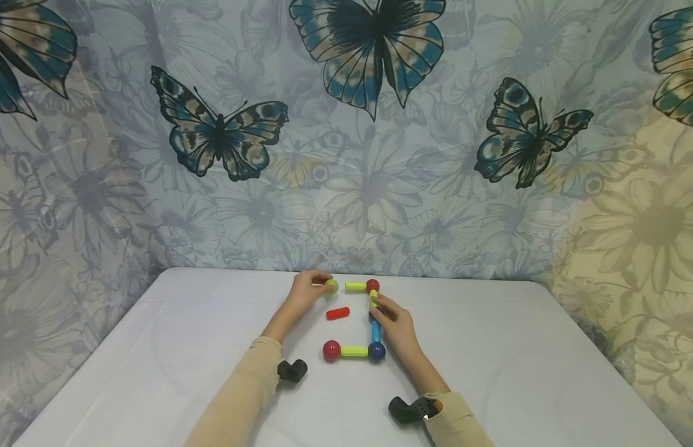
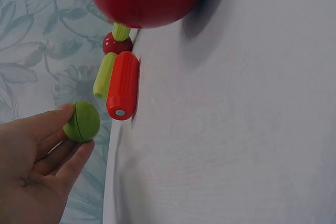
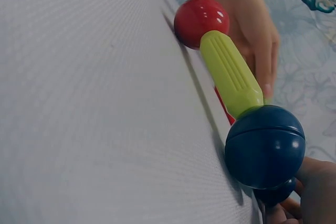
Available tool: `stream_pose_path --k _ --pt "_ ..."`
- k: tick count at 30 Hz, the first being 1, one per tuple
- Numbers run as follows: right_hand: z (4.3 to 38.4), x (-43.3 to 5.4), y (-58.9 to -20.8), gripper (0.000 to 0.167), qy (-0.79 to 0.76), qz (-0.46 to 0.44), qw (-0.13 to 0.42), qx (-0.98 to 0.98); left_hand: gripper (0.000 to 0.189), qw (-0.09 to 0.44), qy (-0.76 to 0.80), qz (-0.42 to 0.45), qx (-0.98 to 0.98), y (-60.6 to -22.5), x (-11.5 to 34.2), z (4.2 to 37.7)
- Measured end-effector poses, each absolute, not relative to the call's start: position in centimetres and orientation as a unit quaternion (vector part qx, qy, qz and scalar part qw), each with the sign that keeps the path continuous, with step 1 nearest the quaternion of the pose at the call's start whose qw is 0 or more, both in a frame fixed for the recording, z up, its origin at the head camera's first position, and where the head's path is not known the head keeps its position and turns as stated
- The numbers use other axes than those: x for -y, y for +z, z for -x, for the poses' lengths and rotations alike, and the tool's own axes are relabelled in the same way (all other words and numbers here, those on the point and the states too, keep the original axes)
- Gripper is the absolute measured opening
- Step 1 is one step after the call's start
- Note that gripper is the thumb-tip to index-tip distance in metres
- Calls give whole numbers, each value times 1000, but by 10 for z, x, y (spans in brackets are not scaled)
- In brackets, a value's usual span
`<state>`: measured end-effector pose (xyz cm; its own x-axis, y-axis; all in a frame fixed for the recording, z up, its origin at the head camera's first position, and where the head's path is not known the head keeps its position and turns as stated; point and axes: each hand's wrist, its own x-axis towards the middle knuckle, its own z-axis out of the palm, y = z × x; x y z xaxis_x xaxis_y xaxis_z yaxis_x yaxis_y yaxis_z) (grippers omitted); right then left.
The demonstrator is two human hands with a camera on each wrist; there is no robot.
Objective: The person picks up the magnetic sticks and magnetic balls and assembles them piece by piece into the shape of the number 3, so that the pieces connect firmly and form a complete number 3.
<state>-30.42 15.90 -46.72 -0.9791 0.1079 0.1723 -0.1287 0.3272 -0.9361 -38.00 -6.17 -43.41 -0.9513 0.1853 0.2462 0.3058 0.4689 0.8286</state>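
Near the table's far edge my left hand pinches a green ball between thumb and fingertips. My right hand grips a dark blue ball midway along the right side of a chain of rods and balls, hiding most of it. From there a green rod runs up to a red ball, where another green rod points left at the green ball, with a gap between. Toward me, a blue rod meets a second blue ball, then a green rod and a red ball.
A loose red rod lies on the white table inside the three-sided shape. Black wrist cameras sit on both forearms. Behind the table hangs a butterfly-printed cloth.
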Motion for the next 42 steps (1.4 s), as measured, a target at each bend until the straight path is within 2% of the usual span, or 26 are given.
stream_pose_path --k 42 --pt "306 -160 -471 32 566 3 101 818 28 55 -501 141 852 -444 37 387"
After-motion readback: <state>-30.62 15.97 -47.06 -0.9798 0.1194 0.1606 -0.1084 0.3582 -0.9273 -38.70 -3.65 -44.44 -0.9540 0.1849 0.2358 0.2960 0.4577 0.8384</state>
